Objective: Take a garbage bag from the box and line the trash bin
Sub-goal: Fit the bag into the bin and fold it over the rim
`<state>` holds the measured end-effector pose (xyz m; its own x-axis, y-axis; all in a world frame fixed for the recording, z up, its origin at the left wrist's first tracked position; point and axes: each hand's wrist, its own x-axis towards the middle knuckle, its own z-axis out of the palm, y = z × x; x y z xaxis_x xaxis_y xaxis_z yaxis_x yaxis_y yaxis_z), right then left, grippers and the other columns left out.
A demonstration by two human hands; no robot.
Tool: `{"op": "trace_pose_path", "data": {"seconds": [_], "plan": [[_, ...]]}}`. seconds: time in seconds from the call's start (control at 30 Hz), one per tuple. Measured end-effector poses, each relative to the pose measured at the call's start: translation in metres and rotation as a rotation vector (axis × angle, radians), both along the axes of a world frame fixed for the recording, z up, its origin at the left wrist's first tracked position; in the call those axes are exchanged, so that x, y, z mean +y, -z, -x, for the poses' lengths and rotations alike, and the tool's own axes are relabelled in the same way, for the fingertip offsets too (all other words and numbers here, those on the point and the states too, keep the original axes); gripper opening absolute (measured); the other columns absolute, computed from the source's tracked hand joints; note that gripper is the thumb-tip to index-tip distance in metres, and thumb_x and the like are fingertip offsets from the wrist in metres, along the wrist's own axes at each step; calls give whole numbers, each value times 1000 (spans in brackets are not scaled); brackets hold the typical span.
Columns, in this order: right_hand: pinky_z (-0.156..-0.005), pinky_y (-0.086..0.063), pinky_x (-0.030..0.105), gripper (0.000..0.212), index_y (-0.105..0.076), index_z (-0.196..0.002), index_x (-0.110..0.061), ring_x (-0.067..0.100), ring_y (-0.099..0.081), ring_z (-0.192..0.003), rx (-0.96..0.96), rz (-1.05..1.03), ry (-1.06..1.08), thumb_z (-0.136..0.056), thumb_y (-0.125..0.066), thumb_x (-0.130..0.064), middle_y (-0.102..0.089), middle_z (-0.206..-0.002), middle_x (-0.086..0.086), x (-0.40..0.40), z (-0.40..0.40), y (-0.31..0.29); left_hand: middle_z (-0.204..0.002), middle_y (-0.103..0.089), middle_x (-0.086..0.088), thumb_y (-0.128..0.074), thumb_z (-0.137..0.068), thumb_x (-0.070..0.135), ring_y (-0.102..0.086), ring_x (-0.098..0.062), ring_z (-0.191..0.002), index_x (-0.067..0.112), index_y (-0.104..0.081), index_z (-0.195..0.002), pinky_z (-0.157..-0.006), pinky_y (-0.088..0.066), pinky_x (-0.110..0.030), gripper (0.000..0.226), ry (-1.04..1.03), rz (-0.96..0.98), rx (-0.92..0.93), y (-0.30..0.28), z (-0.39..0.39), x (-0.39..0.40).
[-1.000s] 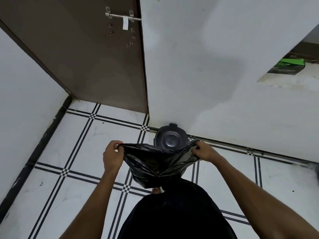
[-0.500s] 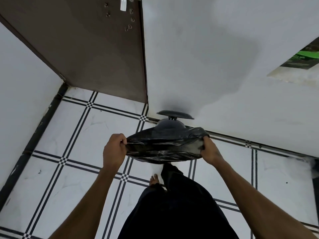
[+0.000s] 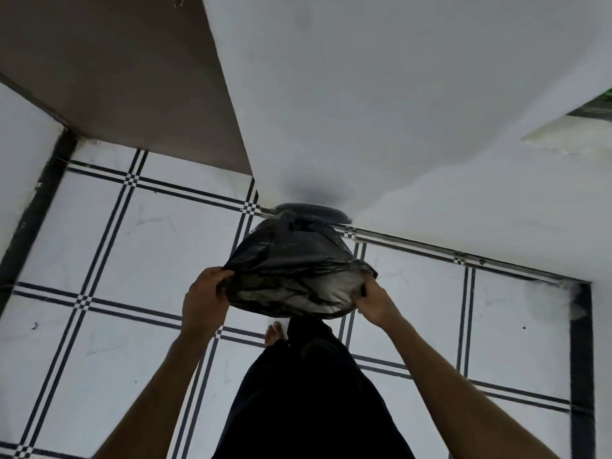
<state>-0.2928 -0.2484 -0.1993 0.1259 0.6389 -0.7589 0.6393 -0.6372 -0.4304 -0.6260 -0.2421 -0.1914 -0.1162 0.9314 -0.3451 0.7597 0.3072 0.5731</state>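
The garbage bag (image 3: 291, 260) is hiding the trash bin (image 3: 318, 211) body; the green box (image 3: 601, 106) at three o'clock is being cropped.

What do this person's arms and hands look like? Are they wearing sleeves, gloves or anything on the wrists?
Both arms are bare for as far as the view shows: no sleeves reach the forearms. The left hand and right hand wear no gloves, and I see no watch, bracelet or rings, though motion blur could hide something small. Lower down, the person wears a loose black garment, and one foot is bare.
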Motion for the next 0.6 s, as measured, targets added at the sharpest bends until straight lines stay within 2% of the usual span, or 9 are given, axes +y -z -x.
{"op": "trace_pose_path", "data": {"seconds": [0.07, 0.13, 0.23, 0.33, 0.43, 0.5, 0.6], "plan": [[-84, -58, 47, 46, -39, -137, -16, 30, -69, -89, 43, 22, 57, -92, -48, -16, -67, -110, 14, 9, -2, 19, -118, -68, -1, -54, -85, -7, -66, -25, -103, 18, -72, -111, -91, -51, -35, 40, -25, -12, -28, 17, -2, 11], [-83, -58, 49, 47, -37, -137, -14, 31, -71, -82, 28, 41, 70, -92, -49, -16, -67, -104, 12, 8, -9, 38, -115, -70, 2, -55, -88, -2, -66, -21, -103, 19, -72, -109, -92, -48, -31, 34, -47, 26, -59, 35, -11, 22], [-82, -58, 50, 59, -28, -146, -19, 32, -71, -80, 10, 119, 67, -92, -50, -18, -69, -99, 11, -3, -18, 81, -112, -71, 4, -57, -88, 1, -65, -20, -104, 18, -73, -106, -96, -51, -40, 29, -55, 105, -122, 70, -27, 26], [-82, -59, 52, 70, -15, -154, -28, 32, -73, -78, 31, 179, 157, -94, -48, -15, -69, -102, 16, -10, -17, 131, -110, -71, 6, -59, -88, 4, -66, -17, -100, 18, -74, -105, -95, -52, -39, 26, -26, 142, -153, 118, -36, 37], [-79, -60, 54, 62, -22, -151, -23, 33, -70, -70, 115, 220, 309, -96, -45, -6, -67, -96, 20, -15, -9, 177, -110, -68, 9, -57, -89, 9, -63, -11, -99, 20, -72, -108, -93, -49, -29, 27, 29, 201, -127, 162, -41, 47], [-76, -62, 51, 60, -26, -150, -24, 31, -70, -66, 127, 247, 344, -96, -42, -3, -66, -101, 24, -21, -7, 207, -107, -66, 13, -58, -89, 10, -61, -8, -95, 23, -72, -110, -88, -45, -22, 28, 75, 245, -122, 189, -43, 50], [-75, -62, 49, 61, -29, -149, -24, 33, -73, -69, 134, 315, 356, -94, -38, 1, -65, -110, 27, -36, -6, 235, -102, -67, 13, -60, -87, 5, -61, -8, -89, 23, -74, -104, -73, -44, -16, 28, 166, 270, -117, 219, -40, 49]]}}
